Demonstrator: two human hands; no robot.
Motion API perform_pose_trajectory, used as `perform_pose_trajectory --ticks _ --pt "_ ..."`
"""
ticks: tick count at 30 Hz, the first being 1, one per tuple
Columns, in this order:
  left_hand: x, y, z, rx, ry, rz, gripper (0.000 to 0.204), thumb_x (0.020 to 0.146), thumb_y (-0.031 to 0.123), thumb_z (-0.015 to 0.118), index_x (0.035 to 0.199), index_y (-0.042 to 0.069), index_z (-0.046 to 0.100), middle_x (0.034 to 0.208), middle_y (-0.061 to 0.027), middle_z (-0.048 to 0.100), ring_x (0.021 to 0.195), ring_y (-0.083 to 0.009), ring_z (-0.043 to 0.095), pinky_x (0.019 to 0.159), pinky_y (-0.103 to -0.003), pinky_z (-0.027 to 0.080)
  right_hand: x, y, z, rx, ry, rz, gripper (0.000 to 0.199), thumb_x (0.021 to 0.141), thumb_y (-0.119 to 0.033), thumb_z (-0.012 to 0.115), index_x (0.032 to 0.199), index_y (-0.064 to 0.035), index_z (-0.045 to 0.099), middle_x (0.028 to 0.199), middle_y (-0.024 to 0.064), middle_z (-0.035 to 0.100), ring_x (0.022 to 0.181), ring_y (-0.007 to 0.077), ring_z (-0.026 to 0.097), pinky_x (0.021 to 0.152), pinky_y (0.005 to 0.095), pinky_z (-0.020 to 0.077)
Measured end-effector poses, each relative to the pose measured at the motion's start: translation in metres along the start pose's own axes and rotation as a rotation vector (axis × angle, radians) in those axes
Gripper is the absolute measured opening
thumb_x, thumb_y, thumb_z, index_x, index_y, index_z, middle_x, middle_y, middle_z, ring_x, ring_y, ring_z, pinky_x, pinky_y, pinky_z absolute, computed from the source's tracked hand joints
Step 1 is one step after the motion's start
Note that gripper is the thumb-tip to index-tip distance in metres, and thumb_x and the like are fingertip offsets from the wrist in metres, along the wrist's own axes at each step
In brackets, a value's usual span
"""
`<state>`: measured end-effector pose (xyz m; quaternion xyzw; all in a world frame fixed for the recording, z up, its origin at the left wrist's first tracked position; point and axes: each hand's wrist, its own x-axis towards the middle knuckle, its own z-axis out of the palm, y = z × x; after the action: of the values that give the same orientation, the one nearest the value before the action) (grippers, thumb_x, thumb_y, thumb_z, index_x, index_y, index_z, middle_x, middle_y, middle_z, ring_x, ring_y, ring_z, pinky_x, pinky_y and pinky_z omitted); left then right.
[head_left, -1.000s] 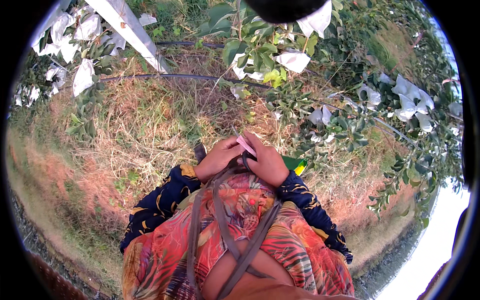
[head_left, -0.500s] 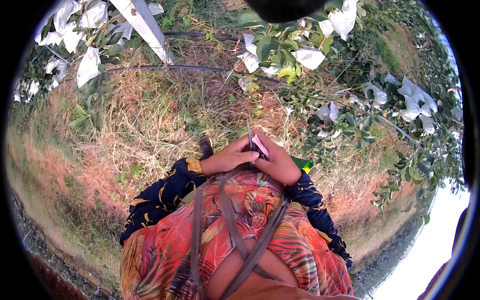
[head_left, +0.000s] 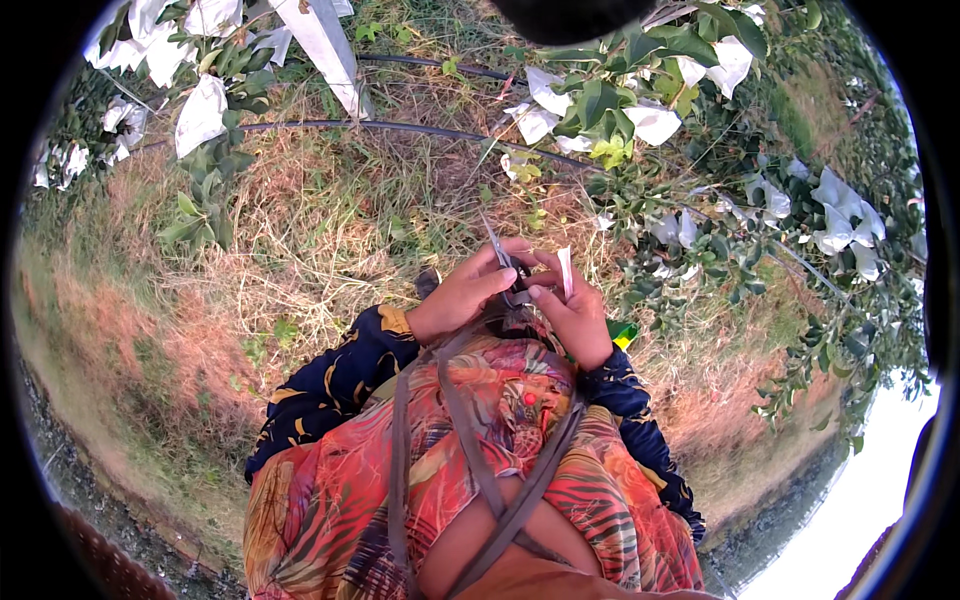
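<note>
My left hand [head_left: 466, 296] is closed round a pair of scissors [head_left: 497, 243], its thumb lying over the dark handles and the slim grey blades pointing up and away from me. Close beside it, my right hand [head_left: 578, 318] is bent, with its thumb and fingertips at the handle end of the scissors. A narrow white and pinkish strip [head_left: 566, 272], which looks like paper, stands up between the fingers of the right hand. Parts of the handles are hidden by the fingers. Both hands are in front of my waist, above the patterned cloth [head_left: 480, 400].
Branches with white bags [head_left: 654, 122] hang ahead and to the right, more bags [head_left: 202, 115] at the upper left. A pale post [head_left: 325, 50] and dark hoses [head_left: 420, 130] cross the dry grass [head_left: 300, 220]. Straps [head_left: 400, 460] hang over my front; something green and yellow [head_left: 622, 332] sits by my right wrist.
The hands have drawn slightly apart, and the right one has turned more upright. The strip has moved right, away from the blades, which tilt more to the left. The view has shifted a little.
</note>
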<state>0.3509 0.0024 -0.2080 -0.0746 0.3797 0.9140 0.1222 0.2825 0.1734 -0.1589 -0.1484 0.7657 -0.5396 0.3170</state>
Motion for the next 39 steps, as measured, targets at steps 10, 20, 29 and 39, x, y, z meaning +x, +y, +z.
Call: perform_pose_trajectory --ticks 10,20,29,39 --pt "0.007 0.018 -0.036 -0.292 0.130 0.101 0.042 0.098 0.025 0.038 0.132 0.002 0.034 0.121 -0.0190 0.052 0.109 -0.0277 0.054 0.091 -0.038 0.046 0.009 0.004 -0.001 0.107 0.107 0.018 0.034 0.090 -0.011 0.053 0.122 0.0003 0.051 0.092 0.0042 0.063 0.077 0.0081 0.054 0.067 0.0219 0.0436" --pt "0.027 -0.032 -0.139 -0.204 0.292 -0.119 0.025 0.096 0.019 0.043 0.115 0.002 0.045 0.108 -0.0139 0.059 0.098 -0.0264 0.061 0.078 -0.036 0.050 0.009 0.008 0.005 0.690 -0.044 0.298 0.037 0.091 -0.007 0.044 0.127 -0.0016 0.045 0.092 0.0056 0.058 0.055 0.0041 0.035 0.048 0.0183 0.0321" --pt "0.014 -0.043 -0.076 -0.102 0.236 -0.364 0.037 0.091 0.011 0.050 0.125 0.004 0.036 0.101 -0.0080 0.060 0.088 -0.0192 0.063 0.070 -0.029 0.051 -0.009 0.033 0.015 0.264 -0.199 0.260 0.034 0.094 -0.011 0.045 0.127 -0.0057 0.049 0.071 0.0006 0.054 0.059 0.0039 0.045 0.057 0.0189 0.0400" --pt "0.035 -0.071 -0.050 -0.086 0.168 -0.390 0.075 0.089 0.009 0.054 0.145 0.013 0.004 0.101 -0.0131 0.056 0.091 -0.0244 0.061 0.073 -0.034 0.053 -0.022 0.040 0.017 -0.149 -0.311 -0.187 0.041 0.081 -0.006 0.056 0.122 -0.0106 0.054 0.084 0.0101 0.063 0.072 0.0198 0.060 0.070 0.0312 0.0475"
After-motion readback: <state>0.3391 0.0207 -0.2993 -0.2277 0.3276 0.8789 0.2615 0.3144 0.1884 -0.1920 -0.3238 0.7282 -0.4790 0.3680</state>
